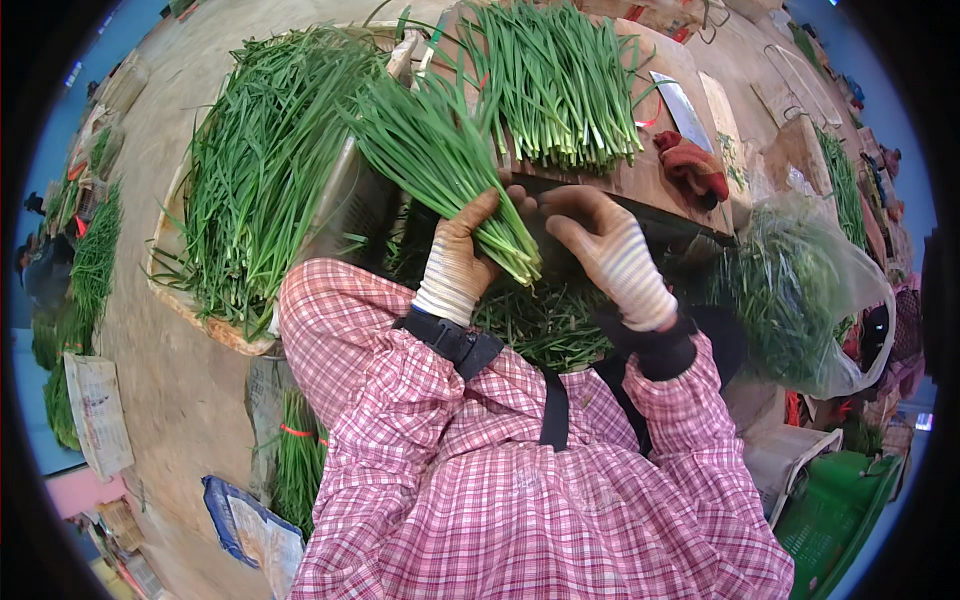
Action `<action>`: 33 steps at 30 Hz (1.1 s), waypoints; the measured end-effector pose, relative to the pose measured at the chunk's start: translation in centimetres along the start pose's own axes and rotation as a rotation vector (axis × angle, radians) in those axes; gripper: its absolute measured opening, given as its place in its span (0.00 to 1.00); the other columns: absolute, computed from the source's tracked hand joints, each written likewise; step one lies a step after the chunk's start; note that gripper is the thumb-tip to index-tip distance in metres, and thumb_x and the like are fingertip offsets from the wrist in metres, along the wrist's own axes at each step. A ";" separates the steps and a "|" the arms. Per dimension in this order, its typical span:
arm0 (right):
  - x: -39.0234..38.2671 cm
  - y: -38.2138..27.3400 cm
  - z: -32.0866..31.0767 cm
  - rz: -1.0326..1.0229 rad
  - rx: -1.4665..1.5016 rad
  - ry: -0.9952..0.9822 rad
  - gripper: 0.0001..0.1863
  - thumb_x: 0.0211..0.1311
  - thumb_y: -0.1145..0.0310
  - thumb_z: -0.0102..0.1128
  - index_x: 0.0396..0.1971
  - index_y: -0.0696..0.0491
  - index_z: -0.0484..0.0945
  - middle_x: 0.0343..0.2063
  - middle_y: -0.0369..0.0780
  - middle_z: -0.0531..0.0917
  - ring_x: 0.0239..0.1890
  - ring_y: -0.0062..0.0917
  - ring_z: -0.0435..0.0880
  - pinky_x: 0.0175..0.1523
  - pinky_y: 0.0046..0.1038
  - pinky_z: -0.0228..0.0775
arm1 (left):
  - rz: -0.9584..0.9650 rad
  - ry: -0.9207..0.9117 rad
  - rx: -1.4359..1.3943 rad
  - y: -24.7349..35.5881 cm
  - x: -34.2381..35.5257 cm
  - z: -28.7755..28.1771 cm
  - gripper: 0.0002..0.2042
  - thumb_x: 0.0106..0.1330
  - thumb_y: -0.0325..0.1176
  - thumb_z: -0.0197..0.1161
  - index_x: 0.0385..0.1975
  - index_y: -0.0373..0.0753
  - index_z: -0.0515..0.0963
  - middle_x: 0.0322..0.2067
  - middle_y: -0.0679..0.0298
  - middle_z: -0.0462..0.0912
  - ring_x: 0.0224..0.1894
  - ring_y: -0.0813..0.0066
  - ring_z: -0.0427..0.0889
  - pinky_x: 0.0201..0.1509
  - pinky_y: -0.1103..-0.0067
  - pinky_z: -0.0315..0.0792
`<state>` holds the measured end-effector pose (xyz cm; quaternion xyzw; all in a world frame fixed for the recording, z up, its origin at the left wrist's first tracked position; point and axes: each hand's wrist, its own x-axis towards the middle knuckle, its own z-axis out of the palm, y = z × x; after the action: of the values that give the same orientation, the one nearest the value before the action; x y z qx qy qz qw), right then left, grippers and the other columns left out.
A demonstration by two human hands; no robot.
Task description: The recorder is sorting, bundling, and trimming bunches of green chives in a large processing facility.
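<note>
The item under inspection is a bunch of long green leaf stalks [440, 160], located just off the near-left edge of the wooden bench [625, 188], its pale cut ends toward the wearer and its leafy tips toward the bench's far left. The gloved left hand [460, 250] has its grip closed around the lower stalks. The gloved right hand [600, 235] is just off the bench's near edge, fingers curled and thumb apart from the forefinger; its fingertips are blurred, and it cannot be told whether that grip pinches anything.

The bench surface is brown, worn-looking wood. Upon it lie a broad heap of similar stalks [560, 100], a flat pale blade [683, 110] toward the right side, and a crumpled red cloth [692, 168] at the near-right corner.

Left of the bench stands a pale-rimmed basket [230, 335], filled with loose greens [260, 170]. On the near side of the bench, low down, lie scattered leaves [545, 330]. To its right is a clear plastic bag [860, 370] containing greens; nearer the wearer on that side, a green crate [830, 510].

The floor [170, 260] left of the bench is tan and stained. Far left of the bench, a blue wall [30, 390] bounds the room.
</note>
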<state>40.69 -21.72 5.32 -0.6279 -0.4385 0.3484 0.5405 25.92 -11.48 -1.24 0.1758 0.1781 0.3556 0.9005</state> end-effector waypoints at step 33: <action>-4.2 3.3 -4.1 0.040 -0.645 -0.266 0.13 0.60 0.61 0.63 0.32 0.58 0.82 0.26 0.48 0.82 0.30 0.42 0.83 0.36 0.36 0.73 | 0.147 -0.017 -0.147 -0.5 0.7 0.5 0.16 0.69 0.24 0.58 0.56 0.35 0.72 0.51 0.60 0.79 0.54 0.66 0.79 0.66 0.57 0.72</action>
<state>43.40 -27.26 2.64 -0.7238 -0.5803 0.2814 0.2454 26.93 -11.45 -1.16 0.1248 0.1305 0.4314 0.8839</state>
